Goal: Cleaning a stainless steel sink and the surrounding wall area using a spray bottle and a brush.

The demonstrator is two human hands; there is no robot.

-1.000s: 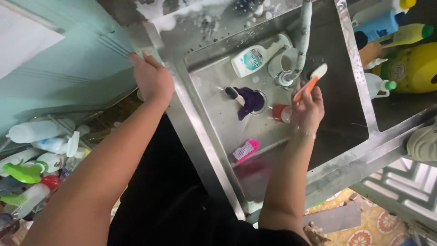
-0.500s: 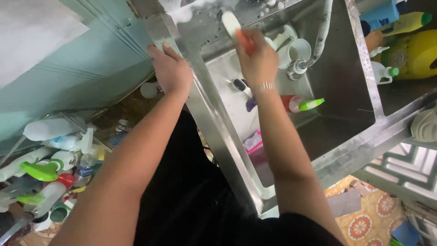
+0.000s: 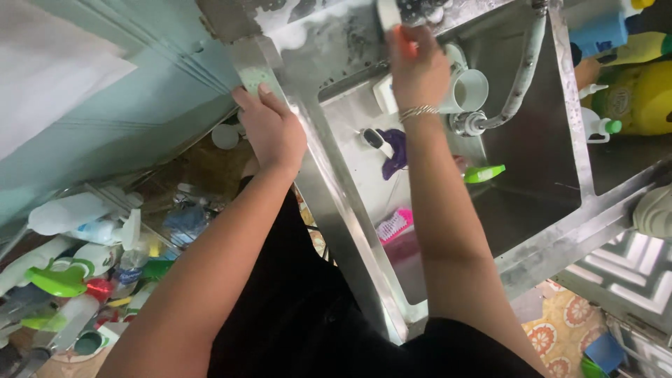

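Your right hand is closed around the orange handle of a scrub brush, whose pale head is pressed to the soapy back ledge of the stainless steel sink. Your left hand lies flat, fingers spread, on the sink's left rim, holding nothing.

Keep that left palm planted as your brace while you scrub. Work the brush in short, firm strokes along the foamy patch, keeping the bristles flat to the metal so the suds do not flick up. Mind the white cup just beside your right wrist and the hose curving down past it; a wide backstroke could knock either. The purple cloth and pink brush lie lower in the basin, well apart from your stroke.
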